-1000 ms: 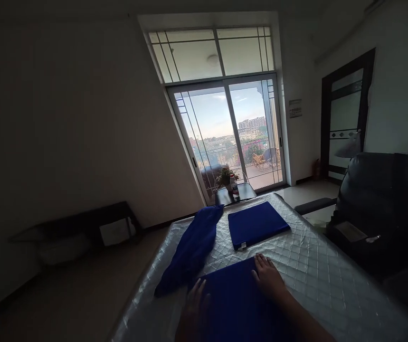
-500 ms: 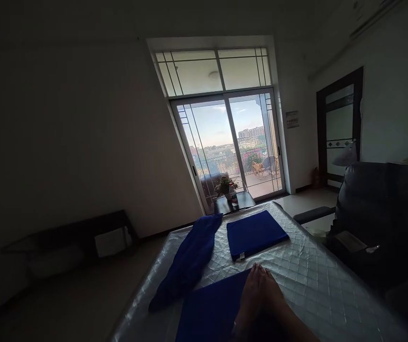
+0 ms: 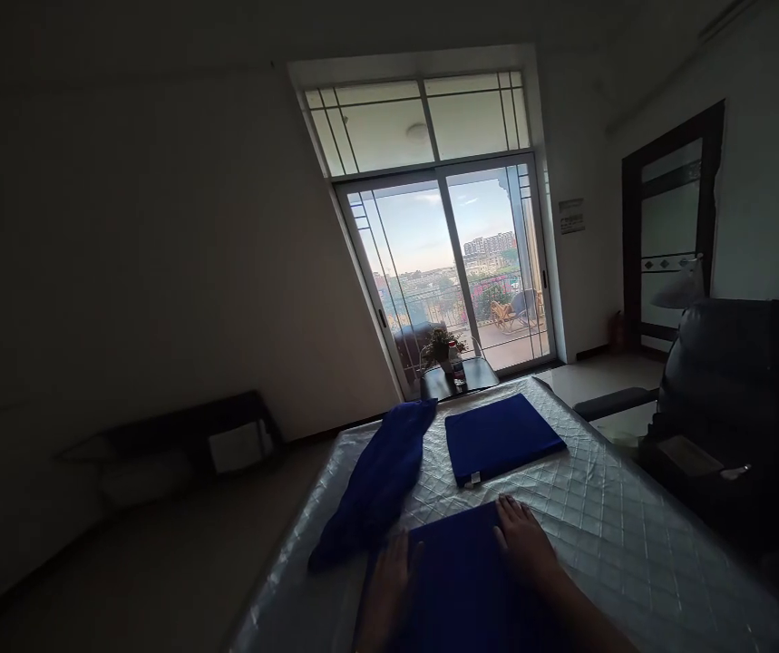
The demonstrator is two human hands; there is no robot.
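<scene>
A folded blue cloth (image 3: 453,571) lies flat in front of me on the silvery quilted table cover (image 3: 624,517). My left hand (image 3: 390,571), a little blurred, is at the cloth's left edge with its fingers stretched out. On the far right corner of the same cloth rests my right hand (image 3: 525,540), flat, fingers extended. Neither hand grips anything. Beyond them sits a second neatly folded blue cloth (image 3: 504,437) with a small white tag at its near edge. To the left a loose, crumpled blue cloth (image 3: 379,485) stretches along the cover.
Past the far end stands a dark chair (image 3: 461,376) bearing a potted plant (image 3: 443,347) and a bottle (image 3: 458,367). A black armchair (image 3: 735,381) is close on the right. Along the left wall is a low dark bench (image 3: 178,440). Sliding glass doors fill the back.
My hands were together at the cloth's right edge; now they are apart, the left having moved across to the left edge. The view has shifted slightly.
</scene>
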